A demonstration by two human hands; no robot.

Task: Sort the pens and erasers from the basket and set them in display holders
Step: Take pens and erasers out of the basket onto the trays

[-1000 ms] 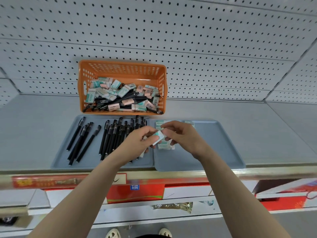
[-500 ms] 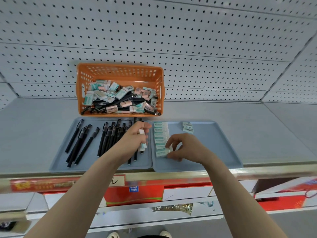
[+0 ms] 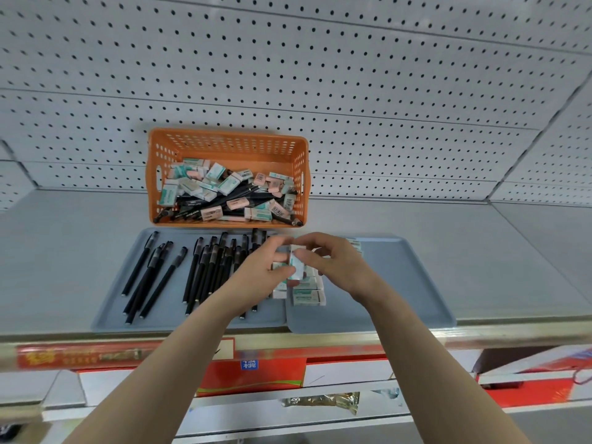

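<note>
- Orange basket (image 3: 227,137): left unmoved against the pegboard wall over the last second, with a mixed heap of pens and erasers in it. Sorting was judged far from finished.
- Left grey tray (image 3: 109,315): the black pens (image 3: 201,274) were seen lying loose in it, layout unchanged. No pen was being handled.
- Right grey tray (image 3: 400,283): only the strip by the seam was filled; the rest was bare.
- Left hand (image 3: 266,274) and right hand (image 3: 336,267): half a second back they were apart, the right pressed down on the row's near end, the left held up over the pens. They were now brought together above the seam between the trays.
- Eraser row (image 3: 309,296): the near-end eraser was released by the right hand and left lying on the right tray, so one placement was judged complete.
- Teal-and-white eraser (image 3: 296,267): held upright in the air above the row, pinched by curled fingers from both sides. More erasers appeared to be kept in the left hand, partly hidden. A left-to-right handover was judged under way, with the row's near end as the likely next slot.
</note>
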